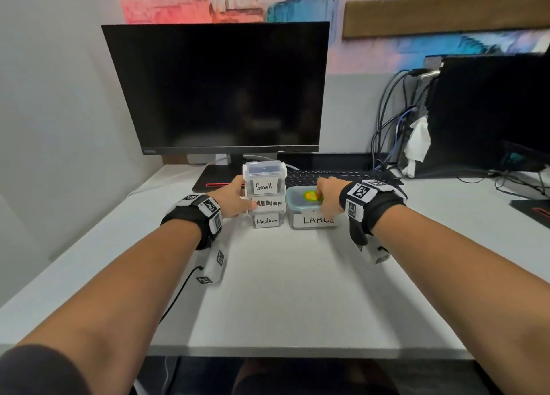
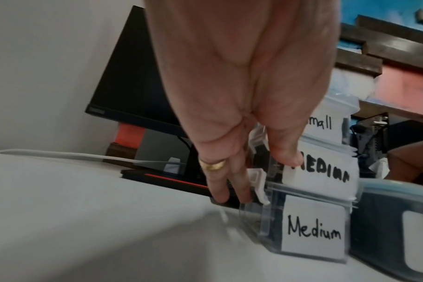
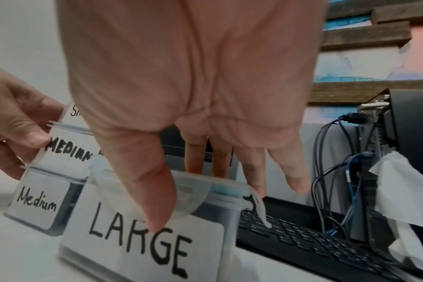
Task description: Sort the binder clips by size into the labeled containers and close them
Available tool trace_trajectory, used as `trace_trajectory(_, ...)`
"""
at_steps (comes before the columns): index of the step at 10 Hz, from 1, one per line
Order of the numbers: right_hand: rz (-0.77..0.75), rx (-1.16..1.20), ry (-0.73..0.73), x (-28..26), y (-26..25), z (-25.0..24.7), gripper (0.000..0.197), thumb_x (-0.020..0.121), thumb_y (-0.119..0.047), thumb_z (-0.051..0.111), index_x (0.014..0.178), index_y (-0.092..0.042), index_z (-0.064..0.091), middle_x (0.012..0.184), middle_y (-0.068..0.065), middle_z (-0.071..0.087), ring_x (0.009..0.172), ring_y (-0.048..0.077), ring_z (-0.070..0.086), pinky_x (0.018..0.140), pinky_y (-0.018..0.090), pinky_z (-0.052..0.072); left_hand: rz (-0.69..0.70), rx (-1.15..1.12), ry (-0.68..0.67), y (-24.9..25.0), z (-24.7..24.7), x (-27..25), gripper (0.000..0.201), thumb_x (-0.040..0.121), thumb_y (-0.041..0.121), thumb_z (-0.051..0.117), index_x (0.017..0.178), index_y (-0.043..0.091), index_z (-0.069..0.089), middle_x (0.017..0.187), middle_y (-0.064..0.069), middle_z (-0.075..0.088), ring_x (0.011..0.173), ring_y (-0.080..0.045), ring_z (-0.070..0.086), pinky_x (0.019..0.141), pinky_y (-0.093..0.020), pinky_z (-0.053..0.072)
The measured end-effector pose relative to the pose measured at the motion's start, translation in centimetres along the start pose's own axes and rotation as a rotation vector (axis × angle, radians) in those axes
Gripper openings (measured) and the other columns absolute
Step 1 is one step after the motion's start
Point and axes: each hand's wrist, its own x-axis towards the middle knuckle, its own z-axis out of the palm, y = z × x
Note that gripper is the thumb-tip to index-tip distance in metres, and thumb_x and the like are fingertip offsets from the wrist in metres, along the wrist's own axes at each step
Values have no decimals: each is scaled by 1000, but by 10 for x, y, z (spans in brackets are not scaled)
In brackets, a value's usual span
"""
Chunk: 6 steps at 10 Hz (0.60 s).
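Observation:
Three small clear containers stand stacked: Small [image 1: 264, 177] on top, MEDIUM [image 1: 269, 203] in the middle, Medium [image 1: 267, 221] at the bottom. My left hand [image 1: 235, 199] grips the stack's left side, thumb [image 2: 290, 160] on the MEDIUM label [image 2: 326, 171], fingers [image 2: 229, 190] down by the side latches. Right of the stack sits the LARGE container [image 1: 315, 220] with its lid [image 1: 299, 195] on; something green and orange shows through it. My right hand [image 1: 329, 196] grasps it from above, thumb [image 3: 155, 209] on the front by the LARGE label [image 3: 138, 244], fingers over the far edge.
A dark monitor [image 1: 217, 90] stands behind the stack, with a black keyboard [image 1: 309, 177] behind the LARGE container. At the right are a computer tower [image 1: 488, 111], hanging cables [image 1: 390, 120] and a white tissue [image 1: 418, 144]. The white desk [image 1: 282, 290] stretches toward me.

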Motion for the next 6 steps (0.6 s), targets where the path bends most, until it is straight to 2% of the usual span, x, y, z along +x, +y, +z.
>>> trace_trajectory(1, 22, -23, 11, -2, 15, 2, 50, 80, -13, 67, 124, -8, 45, 124, 12, 54, 107, 29, 59, 78, 32, 49, 14, 18, -28, 12, 12, 7, 67, 88, 23, 65, 141, 31, 26, 130, 0, 53, 113, -27, 58, 94, -49, 51)
trace_trajectory(2, 43, -23, 12, -2, 25, 3, 53, 79, -12, 68, 126, -7, 44, 125, 13, 53, 109, 29, 58, 78, 33, 48, 26, 18, -44, 20, 20, 14, 67, 88, 22, 64, 142, 32, 25, 128, 1, 56, 111, -24, 59, 94, -47, 52)
trace_trajectory(4, 18, -38, -12, -1, 38, -1, 60, 78, -17, 73, 130, -8, 45, 128, 12, 54, 114, 27, 56, 91, 33, 47, 11, 59, -54, 29, 24, 19, 73, 86, 26, 66, 143, 35, 22, 130, 4, 56, 113, -23, 58, 93, -47, 52)
trace_trajectory(5, 14, -52, -54, -2, 40, -6, 57, 80, -24, 71, 131, -9, 49, 127, 9, 57, 114, 25, 57, 93, 31, 47, 5, 148, -71, 34, 16, 16, 79, 81, 28, 70, 144, 35, 23, 134, 4, 53, 118, -22, 54, 98, -47, 48)
trace_trajectory(6, 21, -36, -40, -6, 39, -17, 52, 86, -36, 62, 130, -9, 52, 118, 7, 62, 100, 24, 62, 90, 33, 52, 40, 259, -40, 47, 2, 15, 85, 76, 31, 68, 146, 32, 20, 138, -1, 51, 122, -26, 51, 103, -45, 43)
